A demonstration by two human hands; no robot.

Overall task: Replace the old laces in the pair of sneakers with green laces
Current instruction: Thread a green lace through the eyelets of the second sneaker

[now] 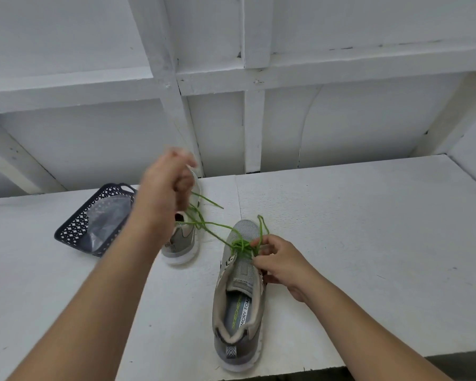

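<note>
Head view, looking down on a white table point(368, 229), and both hands are busy with the near sneaker point(238, 298), a grey one lying toe away from the person at the table's near edge. Right hand point(278, 264) sits on the shoe's right side at the eyelets, thumb and fingertips curled in and pinching the green lace point(217, 233) right where it bunches over the tongue; a loop of lace stands up just above those fingers. Left hand point(166, 185) is raised well above the table, blurred, fingers curled into a fist round the other end of the lace, which runs taut from the shoe up to that fist; a loose tail hangs below it, pointing right. Behind that left wrist stands the second sneaker point(183, 240), partly hidden by the arm; its lacing cannot be made out. Farther left, a dark perforated basket point(74, 229) rests on the table with a clear plastic bag point(107, 218) inside
</note>
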